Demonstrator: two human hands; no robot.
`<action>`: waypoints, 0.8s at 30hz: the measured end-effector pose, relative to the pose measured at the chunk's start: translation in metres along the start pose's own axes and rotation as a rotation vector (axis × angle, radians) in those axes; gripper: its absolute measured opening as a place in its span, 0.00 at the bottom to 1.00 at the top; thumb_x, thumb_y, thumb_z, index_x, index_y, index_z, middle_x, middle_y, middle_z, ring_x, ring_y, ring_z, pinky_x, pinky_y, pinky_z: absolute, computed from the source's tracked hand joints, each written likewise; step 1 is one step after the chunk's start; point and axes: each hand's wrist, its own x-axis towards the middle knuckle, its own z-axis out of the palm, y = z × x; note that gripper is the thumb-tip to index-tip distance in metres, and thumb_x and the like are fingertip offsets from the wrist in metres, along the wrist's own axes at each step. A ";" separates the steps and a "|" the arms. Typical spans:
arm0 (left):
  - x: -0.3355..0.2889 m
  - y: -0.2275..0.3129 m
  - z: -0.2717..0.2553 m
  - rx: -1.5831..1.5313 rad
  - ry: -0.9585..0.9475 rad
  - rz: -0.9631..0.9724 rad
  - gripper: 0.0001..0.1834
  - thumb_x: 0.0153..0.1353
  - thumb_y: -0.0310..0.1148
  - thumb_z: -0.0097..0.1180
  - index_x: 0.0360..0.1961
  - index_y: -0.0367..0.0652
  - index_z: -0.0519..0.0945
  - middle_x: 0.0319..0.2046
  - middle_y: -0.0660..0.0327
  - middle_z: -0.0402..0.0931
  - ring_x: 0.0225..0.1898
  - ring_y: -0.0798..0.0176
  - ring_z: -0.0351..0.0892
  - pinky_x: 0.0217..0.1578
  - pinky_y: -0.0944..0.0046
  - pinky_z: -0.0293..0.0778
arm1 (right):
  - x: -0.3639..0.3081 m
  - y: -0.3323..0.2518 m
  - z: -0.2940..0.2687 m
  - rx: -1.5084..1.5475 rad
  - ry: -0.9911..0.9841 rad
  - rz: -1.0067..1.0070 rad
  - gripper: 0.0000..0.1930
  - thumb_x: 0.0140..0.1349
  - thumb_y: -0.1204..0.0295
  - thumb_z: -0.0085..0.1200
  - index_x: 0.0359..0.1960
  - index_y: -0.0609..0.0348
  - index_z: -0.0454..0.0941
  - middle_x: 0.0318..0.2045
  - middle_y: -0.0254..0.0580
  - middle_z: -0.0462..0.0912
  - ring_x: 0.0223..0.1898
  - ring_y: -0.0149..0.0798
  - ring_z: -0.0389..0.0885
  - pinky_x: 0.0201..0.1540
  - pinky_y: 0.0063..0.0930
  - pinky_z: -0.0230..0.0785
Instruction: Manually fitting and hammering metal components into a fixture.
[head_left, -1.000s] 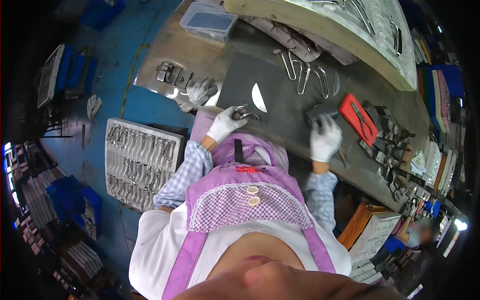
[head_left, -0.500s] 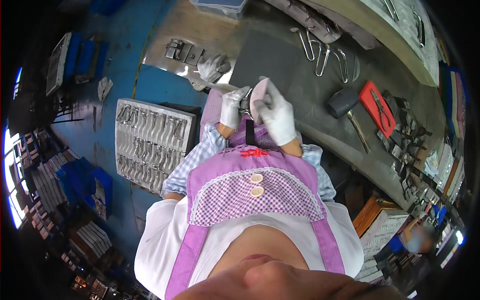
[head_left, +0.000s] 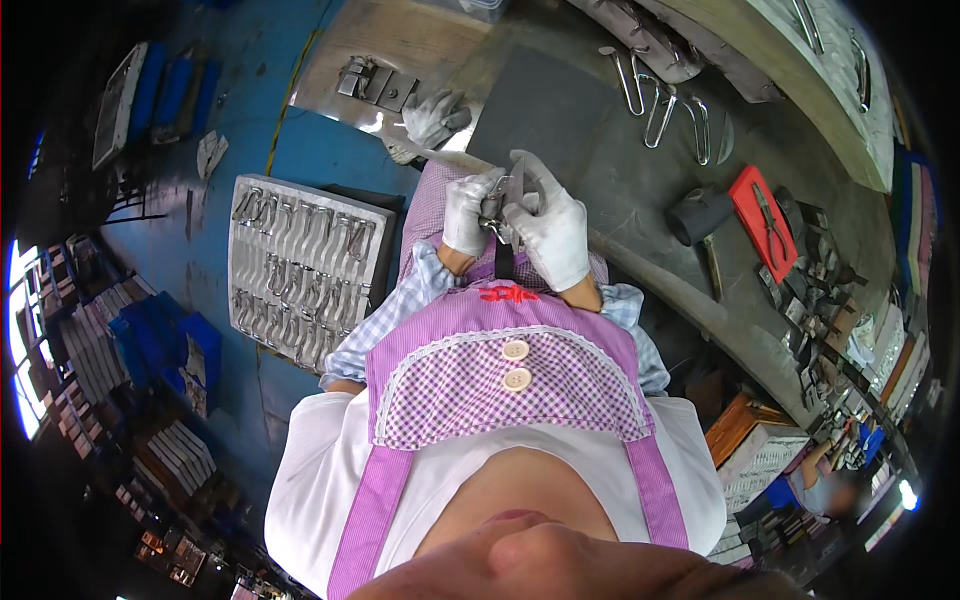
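My left hand, in a white glove, is closed on a small shiny metal part in front of my purple apron. Against that part my right hand, gloved too, pinches a thin flat pad, its edge turned up. Fingers of both hands cover much of the metal part, so its full shape is hidden. Both hands are close together at the near edge of the workbench, over my lap.
Ahead lies a workbench with a dark mat, a metal fixture and loose gloves. Bent metal rods, a black mallet and pliers on a red tray are to the right. At left stands a tray of metal parts.
The pad has turned from showing its broad pinkish face to a narrow edge. My right fingers have shifted round it, and more of the metal part shows.
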 end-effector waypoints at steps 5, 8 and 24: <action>-0.003 0.007 -0.002 0.014 -0.007 -0.060 0.13 0.51 0.25 0.59 0.40 0.38 0.83 0.26 0.55 0.81 0.25 0.57 0.81 0.26 0.63 0.73 | 0.004 0.007 0.000 0.041 -0.079 0.018 0.29 0.53 0.82 0.53 0.62 0.57 0.73 0.21 0.31 0.81 0.22 0.21 0.75 0.27 0.18 0.69; 0.004 0.016 -0.002 -0.107 0.013 -0.103 0.08 0.57 0.30 0.61 0.35 0.37 0.84 0.19 0.62 0.77 0.19 0.67 0.74 0.21 0.68 0.67 | 0.002 0.007 0.000 0.162 -0.064 0.040 0.28 0.52 0.80 0.54 0.59 0.55 0.75 0.21 0.36 0.81 0.22 0.25 0.77 0.28 0.21 0.71; 0.062 0.005 -0.013 0.340 -0.230 -0.184 0.19 0.60 0.38 0.60 0.50 0.42 0.79 0.39 0.49 0.82 0.42 0.48 0.83 0.43 0.56 0.79 | -0.034 0.210 -0.216 -1.286 0.909 0.067 0.26 0.48 0.76 0.54 0.53 0.52 0.80 0.42 0.50 0.84 0.43 0.55 0.80 0.49 0.46 0.70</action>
